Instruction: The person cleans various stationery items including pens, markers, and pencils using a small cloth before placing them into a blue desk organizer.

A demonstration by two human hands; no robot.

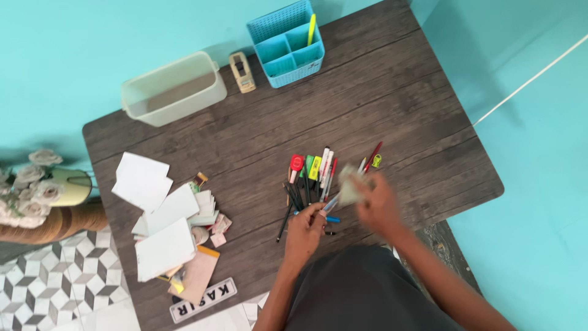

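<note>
A loose pile of pens and markers (pixel 312 175) lies near the front middle of the dark wooden table (pixel 380 104). My left hand (pixel 304 232) grips a pen by one end at the near side of the pile. My right hand (pixel 376 205) is blurred just right of the pile and holds a pale greenish cloth or wad (pixel 349 186) against the pen's other end. A red pen and a small yellow item (pixel 375 160) lie just beyond my right hand.
A blue compartment basket (pixel 288 46) with a yellow marker stands at the back edge, beside a tape dispenser (pixel 242 72) and a clear plastic tub (pixel 173 89). White papers, cards and small booklets (pixel 168 224) spread over the left front. A flower pot (pixel 58 187) sits off the table's left.
</note>
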